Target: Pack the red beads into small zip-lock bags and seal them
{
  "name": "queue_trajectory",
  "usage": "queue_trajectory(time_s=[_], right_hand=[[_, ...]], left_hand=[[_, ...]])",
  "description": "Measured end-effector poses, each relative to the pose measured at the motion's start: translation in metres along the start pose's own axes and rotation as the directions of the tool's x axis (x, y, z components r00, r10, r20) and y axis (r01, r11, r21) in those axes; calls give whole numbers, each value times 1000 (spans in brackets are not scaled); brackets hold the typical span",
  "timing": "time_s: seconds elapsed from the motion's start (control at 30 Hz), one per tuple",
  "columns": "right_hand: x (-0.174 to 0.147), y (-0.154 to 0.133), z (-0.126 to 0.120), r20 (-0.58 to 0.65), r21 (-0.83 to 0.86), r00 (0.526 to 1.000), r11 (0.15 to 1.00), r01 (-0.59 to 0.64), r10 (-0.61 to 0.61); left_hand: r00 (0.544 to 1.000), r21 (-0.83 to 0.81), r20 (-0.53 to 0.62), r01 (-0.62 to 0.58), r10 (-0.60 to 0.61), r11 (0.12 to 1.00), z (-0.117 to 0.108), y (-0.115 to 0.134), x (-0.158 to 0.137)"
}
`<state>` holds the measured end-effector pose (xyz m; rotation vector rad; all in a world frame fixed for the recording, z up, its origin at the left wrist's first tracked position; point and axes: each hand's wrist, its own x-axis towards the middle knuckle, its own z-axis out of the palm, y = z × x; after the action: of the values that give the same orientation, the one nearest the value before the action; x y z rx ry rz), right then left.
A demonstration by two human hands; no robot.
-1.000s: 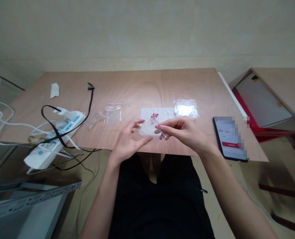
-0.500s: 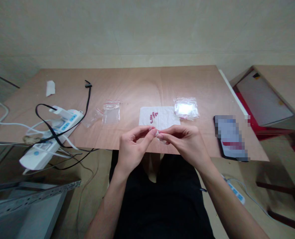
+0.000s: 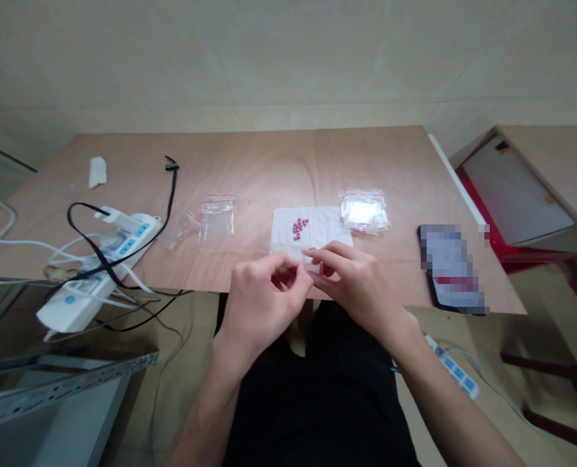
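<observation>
In front of me, both hands meet at the near edge of the white cloth [image 3: 327,224]. My left hand [image 3: 266,298] is closed in a pinch, thumb against the fingertips. My right hand [image 3: 356,279] is curled against it, a touch of red at its fingertips. A small clear plastic bag [image 3: 310,265] seems to be between the fingertips, mostly hidden by them. Just beyond the fingers, several small pink-red pieces [image 3: 299,228] lie grouped on the cloth.
Clear zip bags with red strips lie left [image 3: 217,219] and in a shiny stack right [image 3: 365,210]. A phone [image 3: 451,269] rests near the right edge. A white power strip [image 3: 101,272] with tangled cables is at left, with a pale scrap [image 3: 98,172] beyond it.
My left hand has turned so its back shows more, and my right fingers have shifted left and curled. The pink-red pieces sit in a tighter cluster, seemingly with more of them.
</observation>
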<state>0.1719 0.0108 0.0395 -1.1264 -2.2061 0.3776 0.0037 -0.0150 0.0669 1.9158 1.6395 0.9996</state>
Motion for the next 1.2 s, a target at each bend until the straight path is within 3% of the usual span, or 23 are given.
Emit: queue_trajectory(time_s=[0.13,0.23,0.37,0.43,0.5,0.63,0.87,1.2], right_hand=[[2,-1,-6,71,186,997,981,-51,39],[4,-6,-7,126,288,991,954,-76,41],[11,2,-1,41,382,999,924,-22,7],[20,18,6,-38,396,997,917,-40,60],[32,40,15,-66,314,986,941,-125,153],[59,81,38,79,32,970,972,-235,231],[70,99,59,199,-108,969,986,-128,147],[80,92,48,292,-244,935,961,-129,200]], left_hand=[[951,104,93,-302,293,948,-7,-10,0],[917,89,207,-365,341,927,-3,-19,2],[962,66,170,-225,212,972,8,-31,3],[985,45,127,-127,121,991,12,-36,2],[992,-13,111,-66,67,998,14,-40,1],[996,-120,93,6,5,993,14,-41,0],[998,-93,57,-29,34,995,18,-46,-3],[997,-101,64,-36,43,994,20,-48,3]])
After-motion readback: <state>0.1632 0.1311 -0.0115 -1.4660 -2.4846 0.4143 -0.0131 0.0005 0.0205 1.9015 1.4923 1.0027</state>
